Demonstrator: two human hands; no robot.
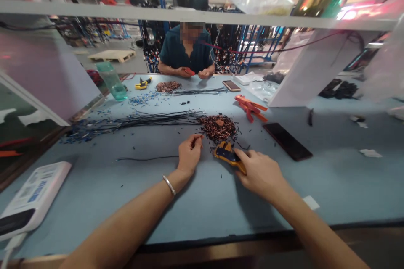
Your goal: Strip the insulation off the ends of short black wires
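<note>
Pinched in my left hand (pixel 189 155) is a thin black wire (pixel 151 158), whose long end trails left across the table. My right hand (pixel 260 172) grips a yellow and dark blue wire stripper (pixel 229 154), its head just right of my left fingertips. Beyond both hands lies a heap of short copper-and-black wire scraps (pixel 219 128). A bundle of long black wires (pixel 158 119) stretches from that heap to the left, ending among blue-tipped ends. Whether the stripper's jaws are closed is hard to make out.
A black phone (pixel 288 141) and red-orange pliers (pixel 251 108) lie to the right. A white power strip (pixel 34 197) sits front left, a green bottle (pixel 111 80) back left. Across the table a person (pixel 187 50) holds a red tool. A white shelf bar (pixel 202 17) crosses above.
</note>
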